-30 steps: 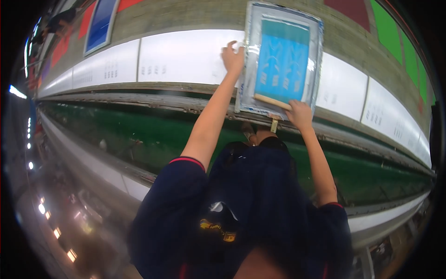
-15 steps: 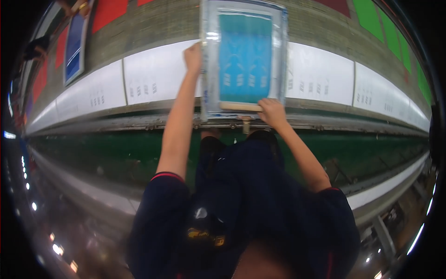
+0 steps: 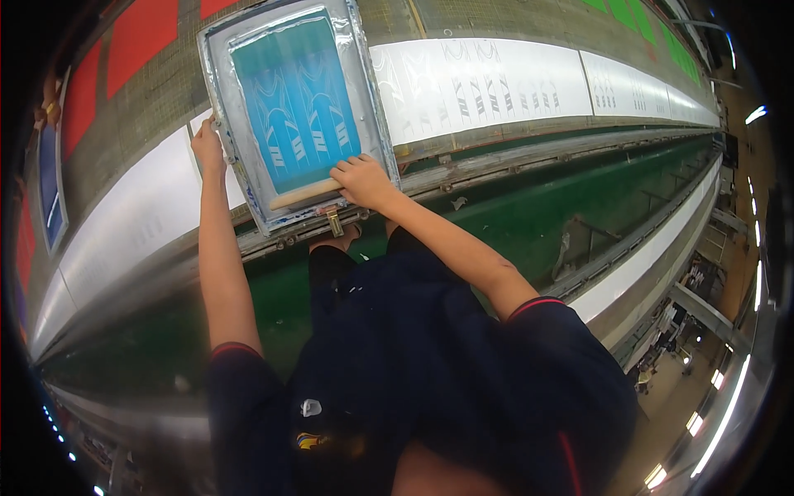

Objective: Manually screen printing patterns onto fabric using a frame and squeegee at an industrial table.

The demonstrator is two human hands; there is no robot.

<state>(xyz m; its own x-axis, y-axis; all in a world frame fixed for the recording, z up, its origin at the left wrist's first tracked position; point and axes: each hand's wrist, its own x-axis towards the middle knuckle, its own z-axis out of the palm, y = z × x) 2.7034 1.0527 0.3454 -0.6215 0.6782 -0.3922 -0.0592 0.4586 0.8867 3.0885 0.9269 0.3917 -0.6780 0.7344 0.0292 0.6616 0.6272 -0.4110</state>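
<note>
A screen-printing frame point(image 3: 217, 93) with a silvery taped border and blue-green mesh point(image 3: 304, 107) lies tilted over a row of white sheets. My left hand point(image 3: 208, 149) is closed on its left edge; the fingertips are partly hidden there. My right hand point(image 3: 362, 180) grips the right end of a squeegee's pale wooden handle point(image 3: 303, 195), which rests across the near end of the mesh. The squeegee's blade cannot be seen. Below the near edge of the frame hangs a small brass-coloured metal fitting point(image 3: 333, 221). Pale line patterns show in the mesh.
White sheets point(image 3: 488, 83) with grey printed marks run along the table on both sides. A metal rail point(image 3: 496, 164) borders it, above a green floor point(image 3: 521, 207). Red sheets point(image 3: 142, 45) and green sheets point(image 3: 624, 12) lie beyond. At far left, another person's hand point(image 3: 50, 112) is by a blue screen point(image 3: 51, 190).
The frame, with both my hands on it, has shifted left along the sheets, uncovering printed marks to its right. My view has turned, so the table now slants.
</note>
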